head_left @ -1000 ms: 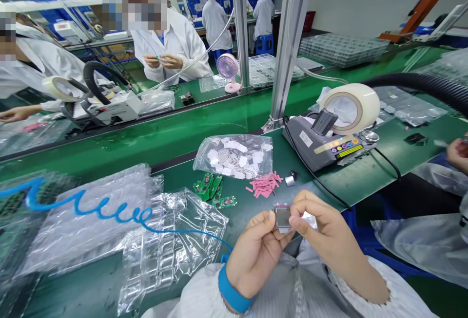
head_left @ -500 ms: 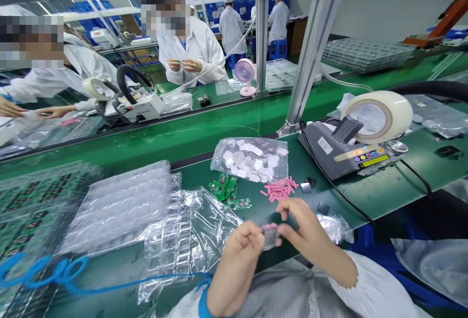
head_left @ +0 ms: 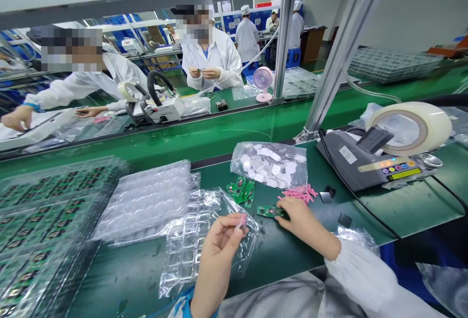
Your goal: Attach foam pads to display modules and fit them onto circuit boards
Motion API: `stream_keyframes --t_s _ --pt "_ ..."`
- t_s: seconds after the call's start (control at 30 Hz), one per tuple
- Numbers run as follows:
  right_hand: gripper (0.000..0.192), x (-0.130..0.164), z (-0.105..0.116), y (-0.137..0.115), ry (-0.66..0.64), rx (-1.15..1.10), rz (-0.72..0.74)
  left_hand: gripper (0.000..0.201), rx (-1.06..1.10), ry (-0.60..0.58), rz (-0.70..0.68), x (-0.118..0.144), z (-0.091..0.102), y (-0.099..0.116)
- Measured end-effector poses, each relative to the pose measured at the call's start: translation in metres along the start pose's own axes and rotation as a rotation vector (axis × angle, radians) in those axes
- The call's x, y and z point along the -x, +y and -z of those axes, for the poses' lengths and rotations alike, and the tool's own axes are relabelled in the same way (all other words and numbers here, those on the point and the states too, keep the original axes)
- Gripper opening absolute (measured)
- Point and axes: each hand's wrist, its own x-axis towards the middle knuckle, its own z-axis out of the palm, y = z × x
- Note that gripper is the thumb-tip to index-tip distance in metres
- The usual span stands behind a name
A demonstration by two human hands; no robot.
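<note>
Flat, circuit board [head_left: 269, 211] lengthwise left-right.

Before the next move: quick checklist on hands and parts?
1. Left hand pinching the small pink piece: ok.
2. Right hand on the green circuit board: ok, touching; full grip cannot tell.
3. Spare boards within reach on the green mat: ok.
4. Pink strips piled beside the right hand: ok.
5. Board orientation: cannot tell.
</note>
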Motion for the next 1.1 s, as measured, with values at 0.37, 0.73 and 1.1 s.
stream_keyframes --t_s 0.37,0.73,1.1 --pt "0.020 0.072 0.103 -0.033 0.570 -0.343 0.025 0.055 -0.301 -0.399 -0.375 0.010 -0.055 -0.003" --pt "0.020 0.073 0.101 -0.040 0.444 -0.348 0.331 0.084 -0.304 -0.471 -0.566 0.018 -0.080 0.007" --pt "0.021 0.079 0.105 -0.040 0.476 -0.356 0.316 0.080 -0.102 -0.478 -0.433 0.021 -0.083 0.004"
